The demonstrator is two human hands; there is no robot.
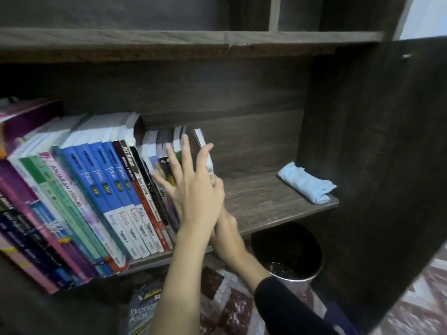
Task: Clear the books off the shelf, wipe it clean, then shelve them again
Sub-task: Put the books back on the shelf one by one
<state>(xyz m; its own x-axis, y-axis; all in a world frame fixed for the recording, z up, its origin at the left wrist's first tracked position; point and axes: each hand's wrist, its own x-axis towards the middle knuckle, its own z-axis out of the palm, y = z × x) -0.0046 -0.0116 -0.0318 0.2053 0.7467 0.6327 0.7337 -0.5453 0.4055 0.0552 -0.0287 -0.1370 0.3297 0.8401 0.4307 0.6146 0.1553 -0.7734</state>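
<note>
A dark wooden shelf (278,204) carries a leaning row of books (108,189) at left and a folded blue cloth (306,183) at its right end. The left hand (193,189) presses straight, spread fingers on the spines. The right hand (227,228) – largely hidden – curls its fingers round a thin white book (208,163) just beside the row.

The left hand (196,197) reaches toward 12 o'clock, fingers (185,151) straight and splayed. The right hand (227,226), black-sleeved, sits at its 5 o'clock, fingers hidden beneath it.
</note>
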